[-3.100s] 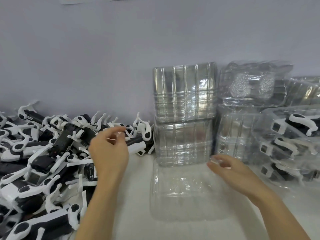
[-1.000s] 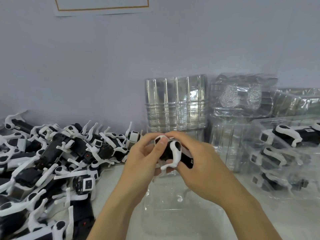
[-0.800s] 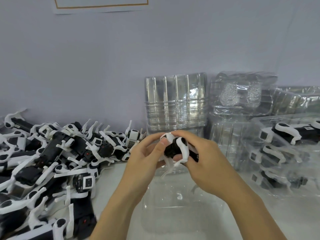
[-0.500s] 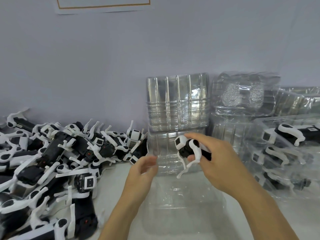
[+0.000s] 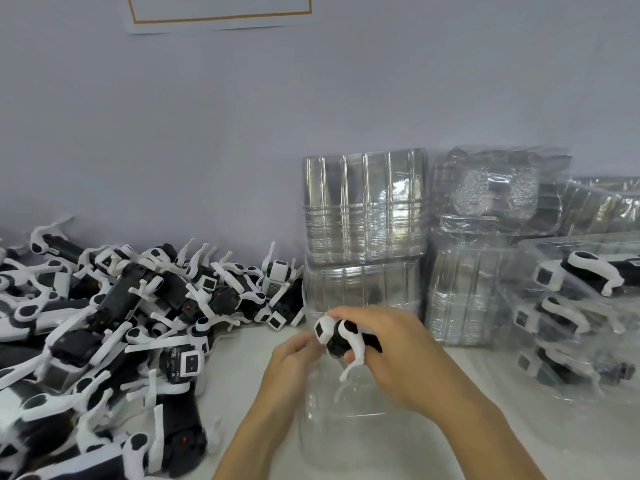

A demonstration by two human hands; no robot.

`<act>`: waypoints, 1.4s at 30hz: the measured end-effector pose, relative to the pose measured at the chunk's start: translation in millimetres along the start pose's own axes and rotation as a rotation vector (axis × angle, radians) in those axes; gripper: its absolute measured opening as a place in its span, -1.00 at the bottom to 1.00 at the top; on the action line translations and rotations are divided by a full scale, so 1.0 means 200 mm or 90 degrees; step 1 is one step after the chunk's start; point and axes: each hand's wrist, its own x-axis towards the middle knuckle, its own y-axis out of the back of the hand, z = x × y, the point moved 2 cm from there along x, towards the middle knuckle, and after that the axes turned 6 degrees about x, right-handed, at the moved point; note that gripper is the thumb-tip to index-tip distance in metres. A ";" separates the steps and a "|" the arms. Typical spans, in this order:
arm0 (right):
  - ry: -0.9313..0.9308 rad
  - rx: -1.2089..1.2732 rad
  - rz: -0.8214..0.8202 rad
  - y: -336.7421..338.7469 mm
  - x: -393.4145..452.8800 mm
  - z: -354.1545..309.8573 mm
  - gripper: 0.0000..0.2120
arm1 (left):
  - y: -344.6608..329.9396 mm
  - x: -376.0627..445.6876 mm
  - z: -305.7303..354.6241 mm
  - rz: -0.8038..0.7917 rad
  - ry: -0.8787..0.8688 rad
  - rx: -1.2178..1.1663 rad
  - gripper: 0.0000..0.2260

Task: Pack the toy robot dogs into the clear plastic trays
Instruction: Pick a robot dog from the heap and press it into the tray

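Observation:
My right hand grips a black and white toy robot dog just above the far end of an empty clear plastic tray lying flat on the table. The dog's square head points left and one white leg hangs down. My left hand is close to the dog's head, fingers curled beside it; whether it touches the dog is unclear. A big heap of loose robot dogs covers the table's left side.
Stacks of empty clear trays stand against the wall behind the flat tray, with more wrapped stacks to their right. Filled trays with dogs are piled at the right edge. A paper sheet hangs on the wall.
My right hand has lowered the dog toward the flat tray. My left hand, which had let go and dropped away, has come back up next to the dog's head.

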 end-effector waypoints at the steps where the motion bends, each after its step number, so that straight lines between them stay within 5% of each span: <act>1: -0.009 -0.019 -0.018 -0.01 0.00 0.00 -0.59 | 0.00 0.00 0.01 -0.006 -0.001 -0.002 -0.80; 7: -0.090 -0.041 -0.090 -0.06 -0.01 0.04 -0.47 | 0.00 -0.01 0.03 0.001 0.010 -0.012 -0.78; 28: -0.101 -0.002 -0.034 -0.15 0.01 0.14 -0.56 | 0.01 0.03 -0.02 0.135 0.014 -0.073 -0.69; 32: -0.086 -0.020 -0.027 -0.16 0.01 0.13 -0.61 | 0.00 0.02 -0.02 0.074 0.017 -0.080 -0.78; 36: -0.091 -0.013 -0.007 -0.17 0.00 0.13 -0.59 | -0.02 0.01 -0.01 0.022 0.032 -0.106 -0.62; 42: -0.079 -0.037 0.009 -0.18 0.00 0.11 -0.60 | -0.01 0.02 -0.03 0.046 0.050 -0.065 -0.89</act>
